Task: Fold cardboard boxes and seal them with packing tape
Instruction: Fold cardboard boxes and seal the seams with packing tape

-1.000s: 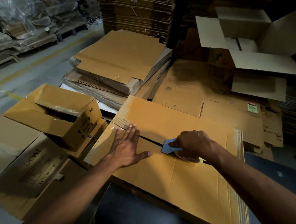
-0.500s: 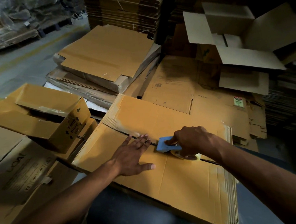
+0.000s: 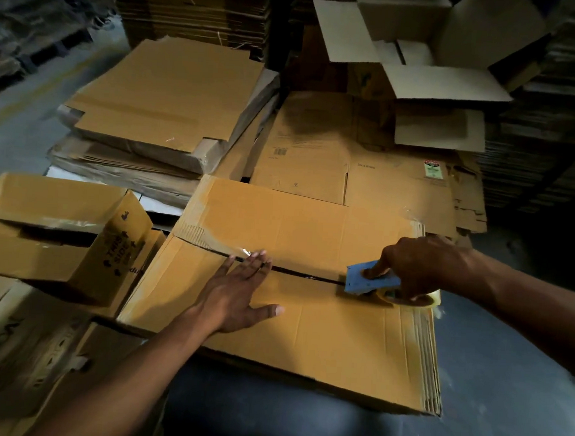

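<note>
A brown cardboard box (image 3: 306,335) lies in front of me with its two flaps meeting along a dark seam (image 3: 296,273). My left hand (image 3: 239,292) presses flat on the near flap, fingertips at the seam on a shiny strip of clear tape (image 3: 211,244). My right hand (image 3: 423,265) grips a blue tape dispenser (image 3: 369,282) with a roll of clear tape (image 3: 418,299), set on the seam near the box's right end.
An open brown box (image 3: 62,239) stands at the left, with flattened printed cartons (image 3: 22,354) below it. Stacks of flat cardboard (image 3: 172,105) lie behind. A pale open carton (image 3: 421,51) sits at the back right. Grey floor (image 3: 503,396) shows to the right.
My right hand has pulled the dispenser to the right along the seam, away from the left hand. The left hand stays flat on the flap. The view has shifted leftward.
</note>
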Demonstrator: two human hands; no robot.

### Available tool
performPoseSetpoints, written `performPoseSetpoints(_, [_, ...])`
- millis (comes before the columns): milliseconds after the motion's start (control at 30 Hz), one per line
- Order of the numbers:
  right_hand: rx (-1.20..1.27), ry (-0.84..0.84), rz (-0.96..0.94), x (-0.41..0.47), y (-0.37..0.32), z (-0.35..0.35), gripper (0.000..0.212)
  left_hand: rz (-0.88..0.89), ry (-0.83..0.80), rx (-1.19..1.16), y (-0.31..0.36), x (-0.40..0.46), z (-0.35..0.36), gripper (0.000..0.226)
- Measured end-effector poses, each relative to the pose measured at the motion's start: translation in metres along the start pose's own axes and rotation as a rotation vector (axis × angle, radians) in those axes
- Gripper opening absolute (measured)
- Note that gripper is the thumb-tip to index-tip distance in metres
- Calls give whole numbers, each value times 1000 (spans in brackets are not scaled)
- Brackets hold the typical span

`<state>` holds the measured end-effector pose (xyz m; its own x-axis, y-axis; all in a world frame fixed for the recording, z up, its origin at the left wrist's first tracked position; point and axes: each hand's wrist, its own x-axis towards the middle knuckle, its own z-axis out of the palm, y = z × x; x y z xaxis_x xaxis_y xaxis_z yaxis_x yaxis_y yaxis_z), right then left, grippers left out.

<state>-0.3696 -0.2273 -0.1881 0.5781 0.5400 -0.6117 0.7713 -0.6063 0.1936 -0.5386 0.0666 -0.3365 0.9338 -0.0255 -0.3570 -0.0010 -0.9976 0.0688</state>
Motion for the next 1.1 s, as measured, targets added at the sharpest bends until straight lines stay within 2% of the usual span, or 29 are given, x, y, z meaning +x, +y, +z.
performPoseSetpoints(133, [-44,100,-35,1,-2,22,63,0,100,-22,3,-4,2,111])
performPoseSetpoints(233, [-58,184,-67,8,-7,32,57,-35,69,8,15,-8,-5,121])
performPoseSetpoints(433, [-49,219,-66,10,-4,36,56,-5,28,-18,76,-6,-10,127])
performPoseSetpoints(533, [-47,245,-80,13,-3,40,55,-52,53,-62,90,-1,-7,128])
performPoseSetpoints(667, [-49,268,-89,14,-3,42,54,-45,206,-39,76,-4,-7,120])
performPoseSetpoints(833, [-58,281,-108,12,-1,45,55,-33,167,29,94,3,-11,121])
performPoseSetpoints(967, [-57,288,-110,12,-1,45,55,27,199,13,105,14,-15,102])
performPoseSetpoints(1100, [-60,294,-124,9,0,44,55,-59,394,-68,67,11,-8,90])
